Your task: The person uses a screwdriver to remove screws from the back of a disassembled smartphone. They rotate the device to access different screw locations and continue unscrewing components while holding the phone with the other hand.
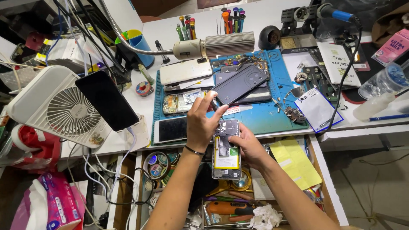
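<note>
Head view: I look down at the front edge of the desk (128, 147), where my two hands meet over an opened phone (226, 150). The phone has its back cover off, showing a circuit board at the top and a yellow-and-white battery below; it hangs just off the desk's front edge, above an open drawer (238, 204) full of tools. My right hand (251, 147) cups the phone from its right side, fingers wrapped behind it and thumb on the edge, so it has a firm hold. My left hand (203, 123) sits at the phone's top end, its fingers pinched closed on a thin dark tool (214, 102) whose tip I cannot make out; the same hand touches the phone's upper left corner.

Just behind the hands a blue work mat (272, 115) covers the middle of the desk. On it lies a dark back cover (240, 83) with a round camera ring, tilted across other phone parts, and a white phone (185, 71) near the mat's far left corner. A small white fan (57, 108) stands at the desk's left edge with a black phone (106, 100) leaning against it. A gooseneck lamp (217, 44) reaches over the mat's far edge.
</note>
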